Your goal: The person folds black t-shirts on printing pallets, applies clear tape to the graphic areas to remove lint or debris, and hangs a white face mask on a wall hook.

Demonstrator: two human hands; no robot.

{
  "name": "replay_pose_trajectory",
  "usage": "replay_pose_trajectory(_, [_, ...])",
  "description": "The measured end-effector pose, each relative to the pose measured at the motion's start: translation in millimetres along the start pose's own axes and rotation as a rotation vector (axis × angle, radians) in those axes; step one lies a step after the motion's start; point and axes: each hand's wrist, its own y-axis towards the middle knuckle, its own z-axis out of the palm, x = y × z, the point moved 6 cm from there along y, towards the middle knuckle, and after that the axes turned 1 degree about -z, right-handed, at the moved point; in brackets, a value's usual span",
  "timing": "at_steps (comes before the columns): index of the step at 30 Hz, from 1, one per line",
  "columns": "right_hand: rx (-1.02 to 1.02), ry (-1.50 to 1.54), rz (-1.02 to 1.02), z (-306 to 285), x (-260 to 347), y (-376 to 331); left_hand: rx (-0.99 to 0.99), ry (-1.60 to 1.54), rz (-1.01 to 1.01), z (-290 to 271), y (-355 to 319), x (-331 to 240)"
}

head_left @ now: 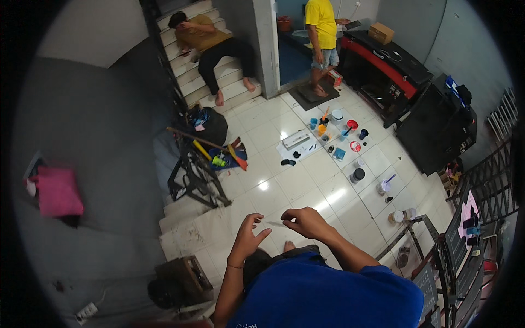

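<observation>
My left hand [249, 239] is raised in front of my body with thumb and fingers apart, holding nothing that I can see. To its right, my right hand [306, 222] pinches a thin pale strip [275, 223] that points toward the left hand. The strip is too small and blurred to tell its kind. Beyond my hands, on the tiled floor, a white sheet [288, 155] carries a pale rectangular block [296, 139]. Small black pieces [287, 162] lie by the sheet's near edge.
Paint cups [322, 129], a red-rimmed tub [352, 125] and several jars [357, 175] stand on the floor ahead. A broom [240, 162] leans at left. One person [210, 46] sits on the stairs; another, in a yellow shirt [320, 24], stands at the doorway. Metal railings [481, 183] are at right.
</observation>
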Motion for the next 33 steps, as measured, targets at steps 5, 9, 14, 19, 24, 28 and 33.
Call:
replay_pose_trajectory(5, [0.011, 0.011, -0.002, -60.6, -38.5, 152.0, 0.091, -0.017, 0.038, -27.4, 179.2, 20.6])
replay_pose_trajectory(9, [-0.082, 0.013, 0.103, -107.0, -87.8, 264.2, 0.22, -0.012, 0.078, -39.6, 329.0, 56.4])
replay_pose_trajectory(14, [-0.273, 0.033, 0.404, -179.0, -144.4, 373.0, 0.428, 0.066, 0.208, -42.5, 514.1, 35.4])
replay_pose_trajectory(19, [-0.518, 0.041, 0.564, -258.5, -182.3, 474.6, 0.568, 0.072, 0.283, -36.9, 685.8, 21.0])
replay_pose_trajectory(24, [-0.621, 0.131, 0.53, -332.2, -257.5, 602.6, 0.544, 0.094, 0.267, -37.1, 858.7, 23.1])
replay_pose_trajectory(28, [-0.623, 0.112, 0.427, -403.3, -284.3, 700.8, 0.489, 0.017, 0.143, -47.6, 966.9, 21.5])
replay_pose_trajectory(33, [-0.72, -0.015, 0.356, -491.1, -331.8, 795.4, 0.441, 0.022, 0.179, -34.9, 1109.4, 0.4])
